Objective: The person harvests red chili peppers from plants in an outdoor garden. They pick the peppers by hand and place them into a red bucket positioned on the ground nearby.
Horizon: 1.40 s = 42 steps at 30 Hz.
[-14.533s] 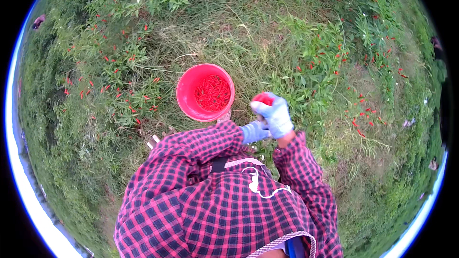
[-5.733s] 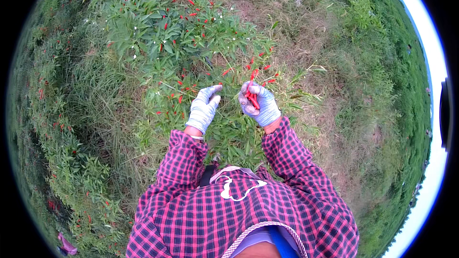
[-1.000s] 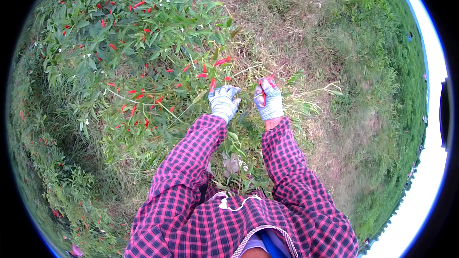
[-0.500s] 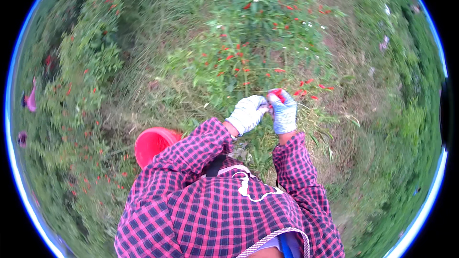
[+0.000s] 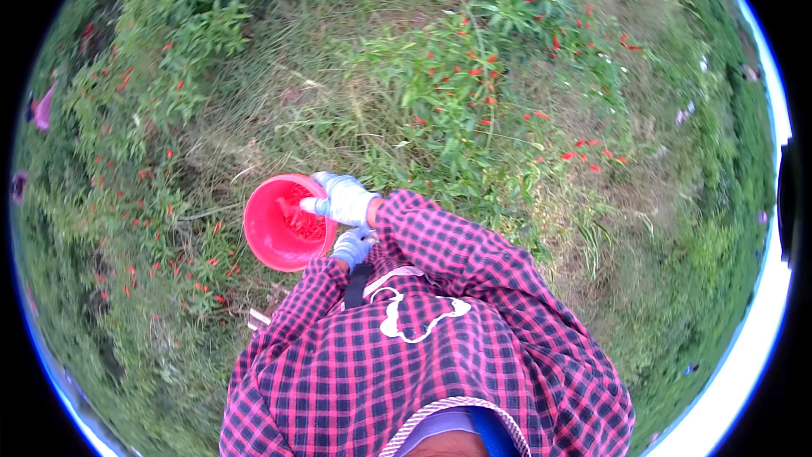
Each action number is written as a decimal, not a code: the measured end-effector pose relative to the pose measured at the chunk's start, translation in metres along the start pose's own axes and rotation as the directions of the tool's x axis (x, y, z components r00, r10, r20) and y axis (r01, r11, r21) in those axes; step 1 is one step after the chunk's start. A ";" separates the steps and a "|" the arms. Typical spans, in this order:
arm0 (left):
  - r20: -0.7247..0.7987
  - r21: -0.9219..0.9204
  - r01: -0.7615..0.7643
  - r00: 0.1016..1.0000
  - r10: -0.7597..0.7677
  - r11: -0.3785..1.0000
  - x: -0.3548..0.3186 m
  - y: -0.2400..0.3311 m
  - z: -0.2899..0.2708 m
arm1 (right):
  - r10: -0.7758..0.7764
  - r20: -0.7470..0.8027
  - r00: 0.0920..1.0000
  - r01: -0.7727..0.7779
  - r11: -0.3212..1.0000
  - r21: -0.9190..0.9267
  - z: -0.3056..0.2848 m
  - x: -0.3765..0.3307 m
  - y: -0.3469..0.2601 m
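A red bucket [image 5: 264, 231] stands to my left, tilted so that its inside shows, with a heap of red chili peppers [image 5: 304, 218] in it. My right hand [image 5: 345, 200], in a whitish-blue glove, reaches across over the bucket's right rim. Its thumb and fingers are spread above the peppers. Close beside the bucket's right side and below my right wrist is my left hand [image 5: 352, 248], gloved the same way. Its fingers look curled in, and what they hold, if anything, is hidden.
Chili plants [image 5: 461, 76] with many red fruits grow ahead of me. More bushes [image 5: 182, 17] stand at the left, with dry grass [image 5: 279, 101] between. A pink-clad figure [image 5: 42, 107] shows at the far left edge. A pale stick-like piece [image 5: 259, 316] lies below the bucket.
Both hands have moved left from the plants to the bucket. My right hand, which held red chili peppers, is now spread over it. The view has shifted, bringing the bucket's inside into sight.
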<state>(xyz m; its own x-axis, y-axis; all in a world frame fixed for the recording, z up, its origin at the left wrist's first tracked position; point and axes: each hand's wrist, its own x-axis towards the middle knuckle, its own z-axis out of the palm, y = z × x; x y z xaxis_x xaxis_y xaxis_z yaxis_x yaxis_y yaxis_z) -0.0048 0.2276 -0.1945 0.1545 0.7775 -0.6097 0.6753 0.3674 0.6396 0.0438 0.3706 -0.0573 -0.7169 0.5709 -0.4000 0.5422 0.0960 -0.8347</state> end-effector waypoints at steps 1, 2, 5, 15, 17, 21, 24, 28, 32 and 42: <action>-0.003 0.037 0.020 1.000 -0.020 0.999 0.003 0.001 -0.003 | -0.028 -0.104 0.994 0.025 0.999 -0.035 -0.004 -0.001 -0.003; 0.014 0.049 0.113 0.993 -0.114 0.992 -0.004 0.035 -0.023 | 0.013 -0.184 0.983 -0.006 0.999 0.037 -0.021 -0.011 0.008; -0.028 0.066 -0.034 0.999 0.036 0.997 0.008 0.059 -0.043 | 0.029 -0.481 0.876 0.082 0.975 0.208 -0.090 -0.049 0.026; -0.198 -0.082 -0.682 0.726 0.659 0.727 0.069 0.248 -0.042 | 0.622 -0.717 -0.315 -0.104 0.729 0.677 -0.183 -0.246 0.290; -0.199 -0.076 -0.667 0.739 0.644 0.742 0.097 0.274 -0.036 | 0.481 -0.840 -0.252 -0.438 0.717 0.542 -0.179 -0.240 0.289; -0.136 -0.042 -0.572 0.816 0.562 0.819 0.143 0.305 -0.011 | 0.611 -0.704 -0.361 -0.289 0.645 0.708 -0.196 -0.237 0.272; -0.085 -0.014 -0.561 0.825 0.558 0.828 0.163 0.323 0.011 | 0.641 -0.657 -0.396 -0.119 0.674 0.729 -0.213 -0.245 0.292; -0.028 0.095 -0.565 0.822 0.569 0.820 0.194 0.335 0.026 | 0.698 -0.705 -0.125 0.017 0.712 0.702 -0.218 -0.248 0.309; 0.039 0.312 -0.661 0.726 0.686 0.682 0.239 0.364 0.041 | 0.840 -0.514 0.176 0.364 0.429 0.826 -0.210 -0.255 0.294; 0.626 0.138 -0.757 0.566 0.536 0.638 0.264 0.378 0.106 | 0.707 -0.647 0.286 0.958 -0.224 0.178 -0.165 -0.285 0.273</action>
<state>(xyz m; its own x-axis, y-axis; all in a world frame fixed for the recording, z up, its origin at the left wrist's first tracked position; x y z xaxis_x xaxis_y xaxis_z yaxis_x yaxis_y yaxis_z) 0.3678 0.5177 -0.1628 0.9010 0.3178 -0.2954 0.4138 -0.4247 0.8052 0.4685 0.3683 -0.1087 0.4618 0.7583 -0.4600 -0.8866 0.3800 -0.2636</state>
